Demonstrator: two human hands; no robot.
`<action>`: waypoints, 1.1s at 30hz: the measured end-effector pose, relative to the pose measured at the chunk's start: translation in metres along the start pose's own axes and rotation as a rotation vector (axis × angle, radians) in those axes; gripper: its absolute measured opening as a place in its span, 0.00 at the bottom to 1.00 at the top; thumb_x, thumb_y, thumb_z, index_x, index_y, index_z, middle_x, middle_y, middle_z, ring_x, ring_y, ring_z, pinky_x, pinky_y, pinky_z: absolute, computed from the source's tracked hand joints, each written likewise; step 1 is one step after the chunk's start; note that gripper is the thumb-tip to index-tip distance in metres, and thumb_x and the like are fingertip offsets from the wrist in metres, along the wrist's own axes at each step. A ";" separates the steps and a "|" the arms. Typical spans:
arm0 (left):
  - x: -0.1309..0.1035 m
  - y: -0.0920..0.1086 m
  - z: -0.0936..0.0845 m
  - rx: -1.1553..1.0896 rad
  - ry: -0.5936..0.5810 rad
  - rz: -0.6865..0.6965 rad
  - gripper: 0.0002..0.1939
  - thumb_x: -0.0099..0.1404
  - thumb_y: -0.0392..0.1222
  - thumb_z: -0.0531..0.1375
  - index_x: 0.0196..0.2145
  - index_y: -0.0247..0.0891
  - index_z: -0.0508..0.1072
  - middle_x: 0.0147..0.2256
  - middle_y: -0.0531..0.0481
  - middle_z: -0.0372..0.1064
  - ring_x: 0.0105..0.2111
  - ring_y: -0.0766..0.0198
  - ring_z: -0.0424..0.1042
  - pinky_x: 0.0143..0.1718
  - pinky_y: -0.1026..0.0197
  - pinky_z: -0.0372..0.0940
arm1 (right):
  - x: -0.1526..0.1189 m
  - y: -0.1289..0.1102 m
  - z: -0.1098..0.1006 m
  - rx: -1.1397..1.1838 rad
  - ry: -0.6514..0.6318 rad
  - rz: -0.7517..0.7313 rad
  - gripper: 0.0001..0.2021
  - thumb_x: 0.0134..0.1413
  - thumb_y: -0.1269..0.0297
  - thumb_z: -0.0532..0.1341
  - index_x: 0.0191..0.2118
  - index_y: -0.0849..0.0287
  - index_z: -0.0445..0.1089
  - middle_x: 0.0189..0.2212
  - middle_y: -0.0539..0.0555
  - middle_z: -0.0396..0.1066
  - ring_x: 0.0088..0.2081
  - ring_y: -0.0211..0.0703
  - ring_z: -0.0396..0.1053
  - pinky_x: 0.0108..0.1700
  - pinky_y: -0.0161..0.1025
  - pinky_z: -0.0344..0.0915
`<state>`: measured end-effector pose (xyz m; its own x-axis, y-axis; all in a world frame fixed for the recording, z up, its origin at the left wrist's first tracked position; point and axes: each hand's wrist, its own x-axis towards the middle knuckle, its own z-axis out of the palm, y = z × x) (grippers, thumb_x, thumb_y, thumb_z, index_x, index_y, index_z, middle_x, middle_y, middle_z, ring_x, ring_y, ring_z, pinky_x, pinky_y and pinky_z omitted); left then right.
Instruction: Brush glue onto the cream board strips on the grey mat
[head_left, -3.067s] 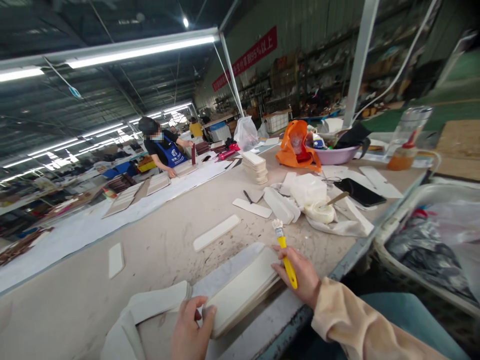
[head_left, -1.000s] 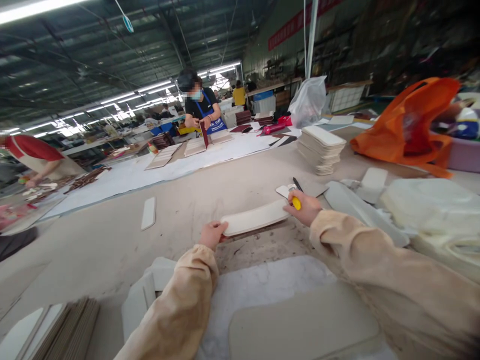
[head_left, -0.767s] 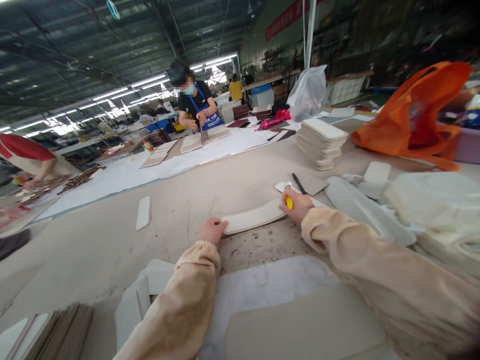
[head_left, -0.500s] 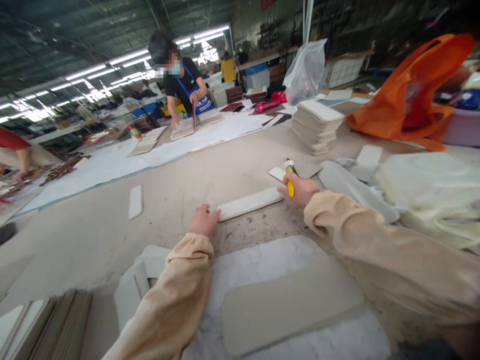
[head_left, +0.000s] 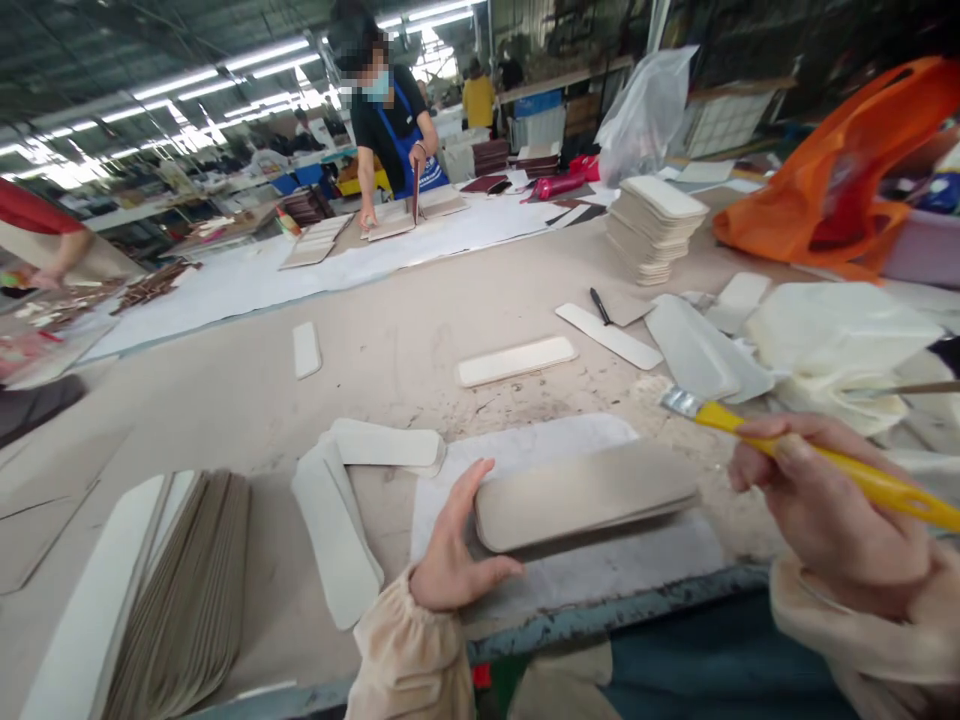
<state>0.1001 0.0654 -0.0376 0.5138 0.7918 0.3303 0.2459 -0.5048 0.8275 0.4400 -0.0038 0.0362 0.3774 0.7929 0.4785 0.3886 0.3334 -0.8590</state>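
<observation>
The left hand [head_left: 450, 550] rests open against the beige rounded board stack [head_left: 585, 493] at the table's [head_left: 225, 400] near edge, while the right hand's [head_left: 825, 510] grip holds the yellow-handled brush [head_left: 787, 445] clear, the top board seemingly unbrushed.

Open worktop [head_left: 420, 330] ahead, broken only by two flat white strips [head_left: 516, 360] lying well apart. To the left, a leaning stack of boards [head_left: 180, 590] and loose white pieces [head_left: 337, 500]. To the right, crowded: white sheets [head_left: 825, 330], tall pad stack [head_left: 652, 228], orange bag [head_left: 832, 190]
</observation>
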 end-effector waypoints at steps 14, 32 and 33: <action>0.003 -0.012 0.010 -0.039 0.081 0.065 0.49 0.55 0.48 0.67 0.66 0.38 0.46 0.57 0.39 0.63 0.56 0.51 0.65 0.59 0.47 0.59 | -0.039 -0.035 0.109 0.212 -0.447 0.363 0.18 0.62 0.49 0.55 0.36 0.60 0.68 0.15 0.44 0.56 0.19 0.32 0.53 0.23 0.33 0.51; 0.004 -0.014 0.007 0.176 0.073 0.053 0.48 0.55 0.50 0.67 0.66 0.36 0.48 0.54 0.38 0.67 0.55 0.49 0.67 0.59 0.46 0.59 | 0.002 -0.020 0.031 -0.317 -0.322 0.402 0.16 0.58 0.50 0.54 0.34 0.56 0.72 0.17 0.46 0.60 0.20 0.36 0.57 0.23 0.35 0.53; 0.004 -0.014 0.007 0.171 0.072 0.057 0.48 0.56 0.50 0.66 0.66 0.36 0.47 0.54 0.39 0.67 0.55 0.50 0.67 0.59 0.46 0.60 | 0.004 -0.019 0.024 -0.351 -0.304 0.403 0.16 0.57 0.50 0.54 0.34 0.56 0.72 0.16 0.46 0.60 0.19 0.36 0.57 0.23 0.35 0.53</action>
<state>0.1045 0.0737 -0.0512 0.4725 0.7795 0.4111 0.3573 -0.5959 0.7192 0.4144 0.0054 0.0504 0.3159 0.9487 0.0111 0.5382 -0.1695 -0.8256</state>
